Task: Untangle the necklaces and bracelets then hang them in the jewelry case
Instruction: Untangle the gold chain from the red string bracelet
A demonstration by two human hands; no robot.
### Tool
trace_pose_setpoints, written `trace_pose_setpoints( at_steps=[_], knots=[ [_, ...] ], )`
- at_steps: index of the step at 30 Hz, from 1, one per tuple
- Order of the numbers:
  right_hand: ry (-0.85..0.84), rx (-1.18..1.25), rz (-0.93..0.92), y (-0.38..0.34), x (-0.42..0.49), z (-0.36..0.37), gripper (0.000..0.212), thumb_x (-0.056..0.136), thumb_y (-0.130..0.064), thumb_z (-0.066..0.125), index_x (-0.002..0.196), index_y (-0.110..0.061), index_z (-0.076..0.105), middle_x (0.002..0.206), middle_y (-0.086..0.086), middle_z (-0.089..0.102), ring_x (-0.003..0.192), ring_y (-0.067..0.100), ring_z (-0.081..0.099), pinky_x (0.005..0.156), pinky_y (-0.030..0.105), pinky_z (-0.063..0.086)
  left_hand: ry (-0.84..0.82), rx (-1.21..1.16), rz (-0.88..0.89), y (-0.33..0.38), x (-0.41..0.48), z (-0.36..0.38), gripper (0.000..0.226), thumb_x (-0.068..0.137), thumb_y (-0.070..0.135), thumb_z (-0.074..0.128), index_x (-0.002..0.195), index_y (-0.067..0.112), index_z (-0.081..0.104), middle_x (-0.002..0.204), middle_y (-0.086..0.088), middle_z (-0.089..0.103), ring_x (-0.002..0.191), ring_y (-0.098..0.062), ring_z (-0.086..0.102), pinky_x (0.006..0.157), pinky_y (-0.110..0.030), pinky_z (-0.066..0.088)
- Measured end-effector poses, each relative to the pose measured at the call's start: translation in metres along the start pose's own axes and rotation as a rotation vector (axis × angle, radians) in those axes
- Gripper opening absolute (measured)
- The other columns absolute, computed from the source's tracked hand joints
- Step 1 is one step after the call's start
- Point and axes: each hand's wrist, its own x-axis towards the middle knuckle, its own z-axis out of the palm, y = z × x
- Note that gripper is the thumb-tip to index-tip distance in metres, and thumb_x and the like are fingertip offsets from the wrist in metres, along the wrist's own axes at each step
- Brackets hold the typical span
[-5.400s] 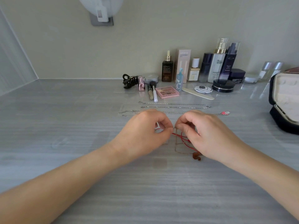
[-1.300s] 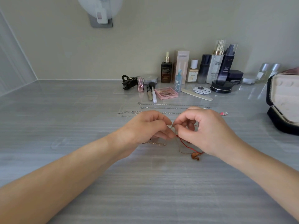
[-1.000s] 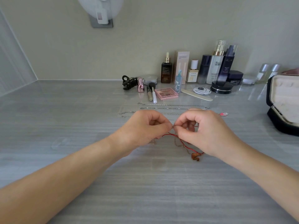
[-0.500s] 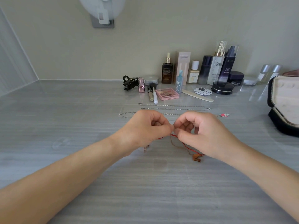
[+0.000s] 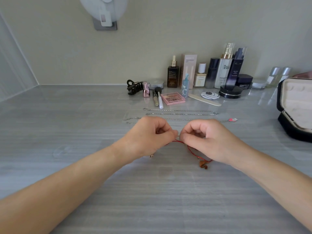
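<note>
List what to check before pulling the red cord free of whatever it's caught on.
1. Both hands gripping: ok. The left hand and right hand pinch the red cord, fingertips almost meeting.
2. Knot in sight: cannot tell; the fingers hide it.
3. Bead free: ok, it lies on the table by the right wrist.
4. Other piece freed: cannot tell; only a gold bit shows under the left hand.
5. Silver chains out of the way: ok, stretched straight beyond the hands.
6. Case ready: ok, open at the right edge.
</note>
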Motion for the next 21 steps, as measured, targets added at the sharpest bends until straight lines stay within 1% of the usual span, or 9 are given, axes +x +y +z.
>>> trace_pose_setpoints(
  at_steps=[2, 4, 6, 9, 14, 17, 21],
  knots=[
    [0.015, -0.025, -0.009, 0.0017, 0.0008, 0.0003, 0.014, 0.082, -0.013, 0.062, 0.068, -0.017, 0.064, 0.052, -0.01, 0.056, 0.049, 0.005, 0.047, 0.051, 0.017, 0.04, -0.01, 0.013, 0.001, 0.0, 0.0001, 0.0, 0.023, 0.084, 0.026, 0.062, 0.065, 0.014, 0.062, 0.049, 0.006, 0.044, 0.04, -0.008, 0.034, 0.041, -0.02, 0.034],
    [0.025, -0.048, -0.011, 0.0031, 0.0012, 0.0005, 0.014, 0.08, -0.015, 0.063, 0.067, -0.019, 0.064, 0.051, -0.011, 0.056, 0.049, 0.004, 0.048, 0.053, 0.017, 0.041, -0.024, 0.003, -0.005, 0.0005, -0.0001, -0.0002, 0.021, 0.084, 0.025, 0.063, 0.066, 0.013, 0.064, 0.048, 0.008, 0.044, 0.041, -0.009, 0.034, 0.043, -0.021, 0.034],
    [0.033, -0.054, -0.017, 0.0031, 0.0009, 0.0003, 0.014, 0.079, -0.013, 0.063, 0.067, -0.019, 0.064, 0.056, -0.009, 0.059, 0.051, 0.003, 0.049, 0.055, 0.017, 0.042, -0.035, -0.02, -0.025, 0.001, -0.0001, -0.0007, 0.017, 0.082, 0.021, 0.064, 0.065, 0.018, 0.065, 0.049, 0.011, 0.047, 0.041, -0.007, 0.036, 0.045, -0.023, 0.037],
    [0.049, -0.069, -0.024, 0.0016, 0.0002, -0.0002, 0.015, 0.077, -0.011, 0.064, 0.066, -0.021, 0.064, 0.062, -0.005, 0.063, 0.055, 0.002, 0.052, 0.059, 0.017, 0.044, -0.042, -0.051, -0.053, 0.0008, 0.0003, -0.0013, 0.015, 0.08, 0.014, 0.066, 0.067, 0.021, 0.066, 0.056, 0.008, 0.051, 0.043, -0.004, 0.039, 0.046, -0.025, 0.038],
    [0.05, -0.085, -0.04, 0.0013, -0.0006, -0.0011, 0.013, 0.074, -0.01, 0.068, 0.066, -0.02, 0.065, 0.067, -0.003, 0.067, 0.059, 0.003, 0.055, 0.063, 0.018, 0.046, -0.053, -0.068, -0.049, -0.0006, 0.0006, -0.0012, 0.014, 0.077, 0.013, 0.07, 0.065, 0.019, 0.065, 0.052, 0.009, 0.045, 0.043, -0.006, 0.037, 0.046, -0.025, 0.036],
    [0.079, -0.109, -0.033, 0.0034, -0.0001, -0.0015, 0.011, 0.073, -0.012, 0.068, 0.066, -0.02, 0.065, 0.066, -0.004, 0.066, 0.06, 0.003, 0.056, 0.064, 0.018, 0.045, -0.079, -0.079, -0.069, -0.0007, 0.0007, -0.0025, 0.01, 0.079, 0.015, 0.069, 0.069, 0.017, 0.067, 0.043, 0.013, 0.047, 0.044, -0.008, 0.039, 0.045, -0.025, 0.037],
    [0.105, -0.14, -0.045, 0.0043, 0.0005, -0.0018, 0.011, 0.072, -0.013, 0.067, 0.067, -0.023, 0.066, 0.068, -0.004, 0.067, 0.063, 0.004, 0.057, 0.068, 0.02, 0.045, -0.081, -0.115, -0.136, -0.0001, 0.0014, -0.0028, 0.011, 0.079, 0.014, 0.067, 0.068, 0.016, 0.067, 0.046, 0.007, 0.049, 0.039, -0.007, 0.042, 0.044, -0.022, 0.036]
  ],
)
